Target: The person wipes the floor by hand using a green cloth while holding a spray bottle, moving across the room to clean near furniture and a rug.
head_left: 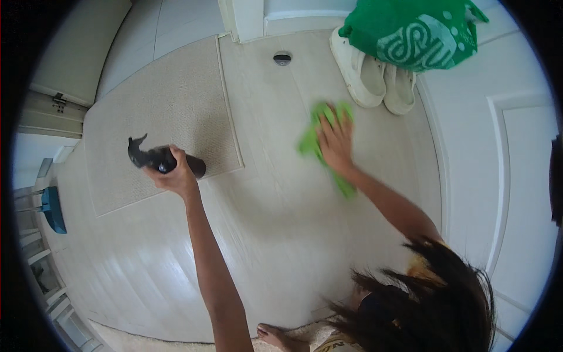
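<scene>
My left hand point(173, 176) is closed around a black spray bottle point(196, 166), which is tilted with its trigger head to the left, above the edge of the beige mat. Over on the right, a bright green cloth point(309, 142) is bunched beneath my right hand point(336, 141). That hand grips the cloth against the pale wood-look floor, its fingers spread over the folds and slightly blurred. Part of the cloth trails out below the wrist.
Cream clogs point(365, 82) stand by the right wall, with a green bag point(413, 32) above them. A round doorstop point(282, 58) sits on the floor. The beige mat point(158, 100) lies at the doorway. A teal dustpan point(53, 210) is at far left. My foot point(281, 339) and dark hair show low.
</scene>
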